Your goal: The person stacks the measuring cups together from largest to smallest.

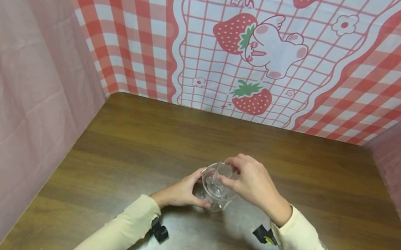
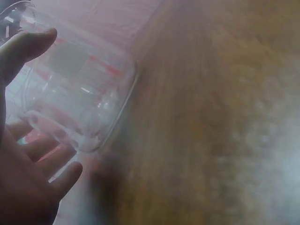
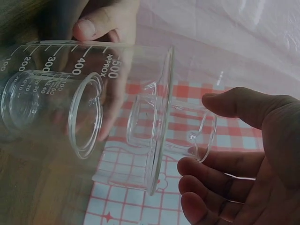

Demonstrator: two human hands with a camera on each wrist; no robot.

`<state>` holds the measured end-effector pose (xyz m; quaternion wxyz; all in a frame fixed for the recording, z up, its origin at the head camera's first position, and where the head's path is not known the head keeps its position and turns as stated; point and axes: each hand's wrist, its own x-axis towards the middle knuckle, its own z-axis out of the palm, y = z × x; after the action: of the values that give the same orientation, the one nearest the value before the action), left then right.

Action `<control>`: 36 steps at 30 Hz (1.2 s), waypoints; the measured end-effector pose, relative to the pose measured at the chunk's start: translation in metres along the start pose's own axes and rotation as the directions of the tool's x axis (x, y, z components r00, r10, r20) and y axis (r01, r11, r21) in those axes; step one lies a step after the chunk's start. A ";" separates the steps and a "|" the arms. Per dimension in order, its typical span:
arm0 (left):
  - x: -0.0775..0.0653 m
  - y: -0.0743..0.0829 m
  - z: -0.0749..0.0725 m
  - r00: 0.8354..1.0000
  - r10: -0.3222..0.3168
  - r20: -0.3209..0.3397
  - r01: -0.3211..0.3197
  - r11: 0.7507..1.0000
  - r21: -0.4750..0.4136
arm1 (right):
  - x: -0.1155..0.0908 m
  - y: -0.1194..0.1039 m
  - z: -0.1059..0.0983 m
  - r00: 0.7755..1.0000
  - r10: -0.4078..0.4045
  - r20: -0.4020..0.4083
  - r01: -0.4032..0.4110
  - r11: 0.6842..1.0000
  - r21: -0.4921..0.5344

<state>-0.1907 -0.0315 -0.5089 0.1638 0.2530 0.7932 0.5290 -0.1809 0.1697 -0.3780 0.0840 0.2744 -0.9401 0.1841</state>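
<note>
My left hand (image 1: 182, 191) grips the side of a large clear glass beaker (image 3: 110, 63), which has white volume marks up to 500. In the left wrist view the thumb and fingers spread round its wall. Inside it, towards the bottom, sits a smaller marked beaker (image 3: 51, 105). A still smaller clear beaker (image 3: 180, 126) is partly within the large beaker's mouth, its base inside and its rim outside. My right hand (image 1: 254, 183) pinches that small beaker near its rim, thumb on one side and fingers on the other.
The brown wooden table (image 1: 133, 140) lies beneath both hands. A red-and-white checked cloth (image 1: 140, 34) with strawberries hangs behind its back edge. Pink curtains (image 1: 19, 79) hang at both sides. Black straps (image 1: 159, 230) sit at the sleeves' cuffs.
</note>
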 end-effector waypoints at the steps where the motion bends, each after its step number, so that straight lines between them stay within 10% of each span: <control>1: 0.001 0.001 0.000 1.000 0.004 -0.004 -0.004 1.000 0.000 | 0.000 0.000 0.000 1.000 0.000 0.004 0.000 1.000 0.000; 36: 0.004 0.013 0.003 0.997 0.045 -0.066 -0.048 0.998 -0.049 | -0.004 -0.003 0.012 0.989 -0.022 0.150 0.039 0.993 -0.114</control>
<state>-0.1896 -0.0226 -0.4983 0.1321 0.2501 0.7785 0.5604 -0.1763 0.1650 -0.3893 0.0327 0.2962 -0.9486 0.1066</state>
